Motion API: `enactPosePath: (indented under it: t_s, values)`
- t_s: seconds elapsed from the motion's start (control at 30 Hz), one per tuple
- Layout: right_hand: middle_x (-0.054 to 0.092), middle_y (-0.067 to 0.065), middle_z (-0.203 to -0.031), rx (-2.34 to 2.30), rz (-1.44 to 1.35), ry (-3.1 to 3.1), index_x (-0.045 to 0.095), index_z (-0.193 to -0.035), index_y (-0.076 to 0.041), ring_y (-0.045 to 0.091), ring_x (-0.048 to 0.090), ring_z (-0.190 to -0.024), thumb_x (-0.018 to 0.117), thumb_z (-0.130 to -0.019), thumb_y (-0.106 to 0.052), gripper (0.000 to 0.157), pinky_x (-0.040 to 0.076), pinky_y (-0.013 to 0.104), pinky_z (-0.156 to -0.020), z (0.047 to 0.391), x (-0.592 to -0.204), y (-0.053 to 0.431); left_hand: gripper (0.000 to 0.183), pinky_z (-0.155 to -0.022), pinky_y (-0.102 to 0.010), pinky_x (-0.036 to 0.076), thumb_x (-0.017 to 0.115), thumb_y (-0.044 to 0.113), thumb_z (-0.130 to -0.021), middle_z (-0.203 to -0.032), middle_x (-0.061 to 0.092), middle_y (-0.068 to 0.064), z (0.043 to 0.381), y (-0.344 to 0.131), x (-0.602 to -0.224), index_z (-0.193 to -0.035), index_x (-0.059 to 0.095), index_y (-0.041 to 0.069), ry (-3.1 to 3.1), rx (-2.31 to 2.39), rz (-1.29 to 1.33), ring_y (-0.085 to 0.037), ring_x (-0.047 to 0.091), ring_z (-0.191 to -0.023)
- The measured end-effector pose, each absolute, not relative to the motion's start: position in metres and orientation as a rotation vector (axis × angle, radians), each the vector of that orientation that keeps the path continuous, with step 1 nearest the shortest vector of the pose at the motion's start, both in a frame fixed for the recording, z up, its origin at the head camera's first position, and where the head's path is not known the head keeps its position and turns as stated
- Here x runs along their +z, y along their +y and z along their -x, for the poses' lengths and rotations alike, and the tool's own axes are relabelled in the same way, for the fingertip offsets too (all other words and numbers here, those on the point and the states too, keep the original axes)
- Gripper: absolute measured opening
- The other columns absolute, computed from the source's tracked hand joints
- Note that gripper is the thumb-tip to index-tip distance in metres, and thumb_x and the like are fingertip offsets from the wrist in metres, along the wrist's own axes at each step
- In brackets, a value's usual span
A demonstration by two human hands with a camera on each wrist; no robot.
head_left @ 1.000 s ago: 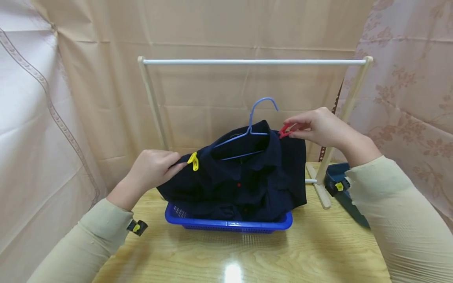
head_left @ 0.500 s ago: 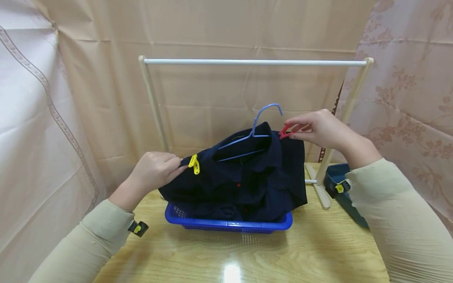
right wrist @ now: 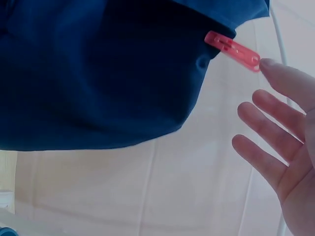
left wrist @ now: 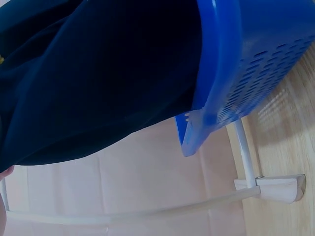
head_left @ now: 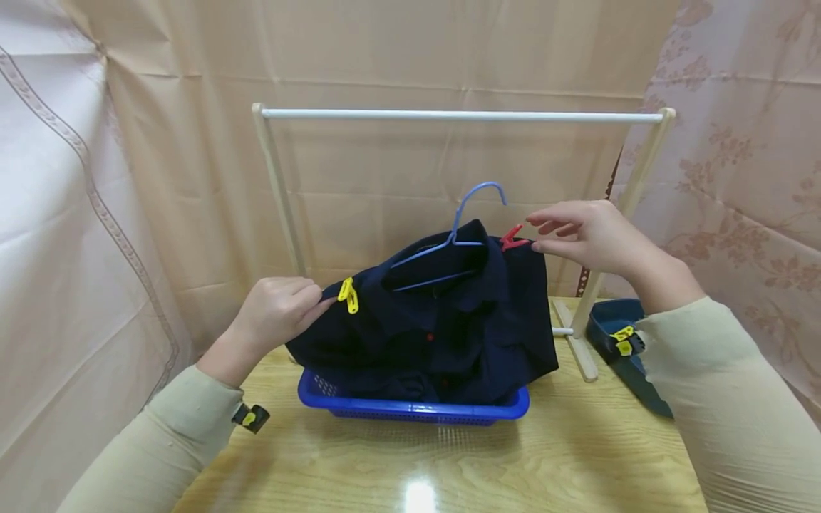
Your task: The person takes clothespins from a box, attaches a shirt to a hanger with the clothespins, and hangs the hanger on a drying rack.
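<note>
A dark navy shirt (head_left: 410,331) with red buttons hangs on a light blue hanger (head_left: 459,214), its lower part bunched in a blue basket (head_left: 413,407). My left hand (head_left: 276,306) grips the shirt's left shoulder, thumb and fingers curled on the cloth. Just beside that thumb, a yellow clothespin (head_left: 349,296) is clipped to the shirt. On the other shoulder a red clothespin (head_left: 512,239) bites the cloth. My right hand (head_left: 593,235) is spread just to its right, and in the right wrist view the thumb tip is right at the end of the red clothespin (right wrist: 233,49).
Behind the basket stands a wooden rack with a white rail (head_left: 462,115) and side posts (head_left: 276,185). To the right, a dark teal tray (head_left: 616,313) sits beside the rack's foot (head_left: 580,356). Curtains close off the back and sides of the wooden table (head_left: 333,463).
My right hand has let go of the red clothespin and drawn slightly right, fingers spread. The hanger hook tipped right, then came back. The left hand keeps its grip on the shirt.
</note>
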State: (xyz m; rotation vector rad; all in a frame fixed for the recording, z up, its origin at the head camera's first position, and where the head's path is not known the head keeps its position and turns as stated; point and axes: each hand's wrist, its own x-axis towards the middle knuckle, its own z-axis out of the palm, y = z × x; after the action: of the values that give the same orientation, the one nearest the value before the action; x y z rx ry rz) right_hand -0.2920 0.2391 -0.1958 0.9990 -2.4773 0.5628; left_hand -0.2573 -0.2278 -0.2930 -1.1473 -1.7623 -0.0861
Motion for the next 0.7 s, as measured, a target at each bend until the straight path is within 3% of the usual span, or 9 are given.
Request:
enactPosePath:
  t_s: [0.23, 0.4, 0.5, 0.57, 0.63, 0.7]
  values:
    - [0.062, 0.002, -0.116, 0.551, -0.9, -2.456, 0.062, -0.124, -0.015, 0.016, 0.063, -0.096, 0.076, -0.08, -0.02, 0.046, 0.044, 0.009, -0.073, 0.285, -0.198, 0.257, 0.042, -0.038, -0.022, 0.018, 0.051, 0.027, -0.096, -0.054, 0.025, 0.006, 0.257, -0.234, -0.294, -0.059, 0.036, 0.013, -1.758, -0.092, 1.084, -0.009, 0.025, -0.039]
    - [0.06, 0.005, -0.121, 0.639, -0.751, -2.515, 0.057, -0.13, -0.019, 0.023, 0.06, -0.103, 0.075, -0.081, -0.03, 0.053, 0.042, 0.008, -0.073, 0.279, -0.2, 0.273, 0.042, -0.038, -0.022, 0.017, 0.052, 0.026, -0.096, -0.054, 0.025, 0.006, 0.257, -0.238, -0.294, -0.059, 0.035, 0.013, -1.763, -0.105, 1.053, -0.009, 0.024, -0.039]
    - [0.055, 0.005, -0.128, 0.723, -0.627, -2.594, 0.052, -0.135, -0.023, 0.027, 0.058, -0.108, 0.073, -0.081, -0.037, 0.06, 0.048, 0.02, -0.078, 0.275, -0.2, 0.282, 0.042, -0.038, -0.023, 0.016, 0.051, 0.027, -0.096, -0.054, 0.025, 0.005, 0.256, -0.241, -0.293, -0.059, 0.035, 0.013, -1.78, -0.101, 1.018, -0.01, 0.024, -0.04]
    - [0.053, 0.005, -0.131, 0.757, -0.57, -2.638, 0.047, -0.138, -0.025, 0.029, 0.055, -0.111, 0.072, -0.082, -0.04, 0.063, 0.05, 0.035, -0.083, 0.273, -0.201, 0.287, 0.043, -0.038, -0.024, 0.015, 0.05, 0.027, -0.096, -0.054, 0.025, 0.005, 0.255, -0.242, -0.292, -0.059, 0.034, 0.013, -1.788, -0.098, 0.992, -0.01, 0.023, -0.04]
    - [0.052, 0.007, -0.133, 0.776, -0.544, -2.664, 0.044, -0.141, -0.024, 0.031, 0.053, -0.115, 0.071, -0.082, -0.041, 0.066, 0.045, 0.051, -0.086, 0.271, -0.203, 0.292, 0.043, -0.038, -0.024, 0.015, 0.05, 0.027, -0.096, -0.053, 0.025, 0.004, 0.254, -0.244, -0.291, -0.059, 0.034, 0.013, -1.793, -0.094, 0.971, -0.01, 0.023, -0.04]
    - [0.051, 0.011, -0.134, 0.79, -0.52, -2.69, 0.04, -0.143, -0.024, 0.033, 0.049, -0.118, 0.07, -0.083, -0.041, 0.069, 0.041, 0.056, -0.087, 0.269, -0.206, 0.297, 0.043, -0.038, -0.024, 0.015, 0.051, 0.027, -0.096, -0.053, 0.025, 0.004, 0.254, -0.245, -0.291, -0.059, 0.034, 0.012, -1.794, -0.092, 0.955, -0.01, 0.023, -0.04]
